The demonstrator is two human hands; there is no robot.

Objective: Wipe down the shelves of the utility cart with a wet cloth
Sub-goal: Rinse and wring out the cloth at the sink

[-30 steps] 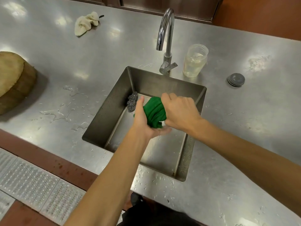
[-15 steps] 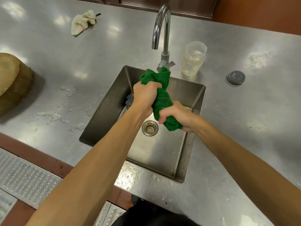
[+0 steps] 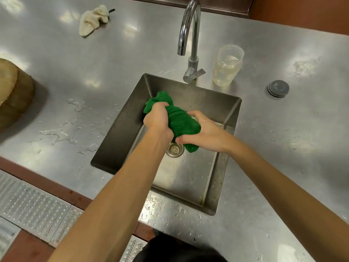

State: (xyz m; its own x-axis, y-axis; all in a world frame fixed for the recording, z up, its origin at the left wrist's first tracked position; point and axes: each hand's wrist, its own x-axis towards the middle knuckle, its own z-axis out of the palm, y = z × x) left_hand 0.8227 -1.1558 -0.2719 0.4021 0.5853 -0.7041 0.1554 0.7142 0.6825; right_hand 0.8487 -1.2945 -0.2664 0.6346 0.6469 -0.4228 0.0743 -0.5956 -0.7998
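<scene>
Hands wringing a green cloth over a steel sink. The person's left hand is clenched round the cloth's upper end, and the right hand is wrapped round its lower end, just above the drain. The cloth looks soft, light and sodden, likely to drip and sag if held loosely. Gripping it bunched at both ends seems the surest hold. No utility cart is visible.

Bright overhead light throws soft white glare patches across the steel surface, shadows stay faint, and the wide lens bends the edges slightly.
</scene>
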